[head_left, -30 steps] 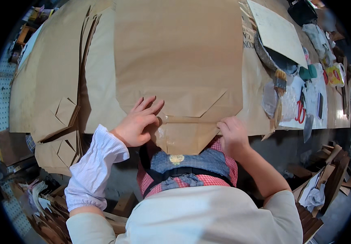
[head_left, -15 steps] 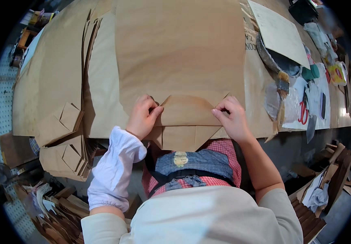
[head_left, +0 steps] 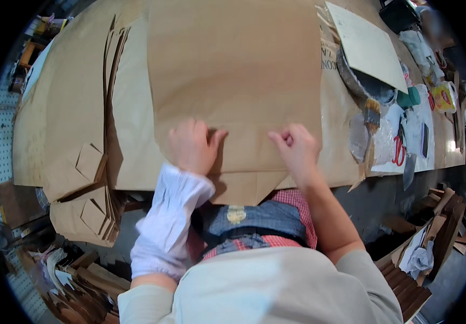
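Down at the tabletop's (head_left: 340,154) near edge, where's that big brown paper piece (head_left: 235,65) sitting compared to the hands?

— Right under them. Left hand (head_left: 194,147) is over the left side of its near end, right hand (head_left: 296,151) over the right, with a wide bit of paper between. Most of the piece runs out flat beyond them.

Gripping it or nah?

— Left has its thumb stuck out sideways, other fingers mostly hidden. Right is curled up, thumb by the fingertips. Honestly can't tell if either one's pinching paper or just pressing.

And the edges, any elbow room?

— Crease (head_left: 249,172) goes across just below the hands, and the near flap (head_left: 241,189) pokes past the tabletop edge, over the lap (head_left: 268,218). On the left there's a pale strip before the stack of brown paper (head_left: 76,97), which overhangs too. Right side, another strip up to the brush (head_left: 372,116), red-handled scissors (head_left: 399,151) just past that.
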Available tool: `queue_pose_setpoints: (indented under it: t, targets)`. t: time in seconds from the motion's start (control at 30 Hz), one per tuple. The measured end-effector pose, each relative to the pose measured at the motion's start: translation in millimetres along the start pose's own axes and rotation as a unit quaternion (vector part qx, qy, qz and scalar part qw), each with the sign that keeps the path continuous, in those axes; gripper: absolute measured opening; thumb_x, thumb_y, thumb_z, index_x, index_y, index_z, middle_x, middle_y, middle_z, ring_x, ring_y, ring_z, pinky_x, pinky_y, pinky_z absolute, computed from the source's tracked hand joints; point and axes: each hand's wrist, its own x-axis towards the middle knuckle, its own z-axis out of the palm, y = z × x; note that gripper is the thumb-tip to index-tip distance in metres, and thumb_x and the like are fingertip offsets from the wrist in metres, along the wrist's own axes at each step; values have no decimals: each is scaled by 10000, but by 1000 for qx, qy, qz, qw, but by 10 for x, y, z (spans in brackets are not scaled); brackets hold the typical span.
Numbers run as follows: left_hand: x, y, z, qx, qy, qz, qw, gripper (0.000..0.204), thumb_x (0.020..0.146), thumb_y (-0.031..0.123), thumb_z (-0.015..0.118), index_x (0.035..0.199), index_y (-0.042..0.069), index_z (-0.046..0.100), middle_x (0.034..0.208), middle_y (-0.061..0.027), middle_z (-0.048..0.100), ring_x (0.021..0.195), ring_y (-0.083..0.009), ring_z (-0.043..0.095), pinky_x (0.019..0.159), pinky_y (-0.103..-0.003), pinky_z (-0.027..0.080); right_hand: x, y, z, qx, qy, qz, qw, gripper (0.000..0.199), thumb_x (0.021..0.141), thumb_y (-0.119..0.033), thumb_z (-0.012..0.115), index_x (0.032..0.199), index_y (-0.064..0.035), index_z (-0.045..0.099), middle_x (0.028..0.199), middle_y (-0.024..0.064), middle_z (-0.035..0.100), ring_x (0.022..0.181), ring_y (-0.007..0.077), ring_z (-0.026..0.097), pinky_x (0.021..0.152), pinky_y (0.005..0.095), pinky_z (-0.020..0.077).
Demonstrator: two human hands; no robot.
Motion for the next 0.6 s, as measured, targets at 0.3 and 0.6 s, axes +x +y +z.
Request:
queue_pose_setpoints:
  t: [0.3, 0.6]
  targets:
    - [-293, 71, -88, -46, -173, 156, 971, 834, 702, 351, 601, 1383, -84, 394, 1500, -225, 341, 1404, -341, 314, 1168, -475, 207, -421, -334, -8, -128, -121, -214, 961, 800, 765, -347, 731, 1382, 55, 416, 1458, 203, 401, 1399, 331, 317, 1168, 434, 228]
    - [-432, 688, 16, 68, -34, 217, 973, 575, 753, 210, 586, 1233, -103, 536, 1301, -262, 519, 1255, -417, 452, 1111, -537, 283, -214, -189, -493, 70, 31, -181, 980, 558, 810, -102, 687, 1329, 7, 512, 1366, 220, 518, 1288, 361, 483, 1072, 408, 384]
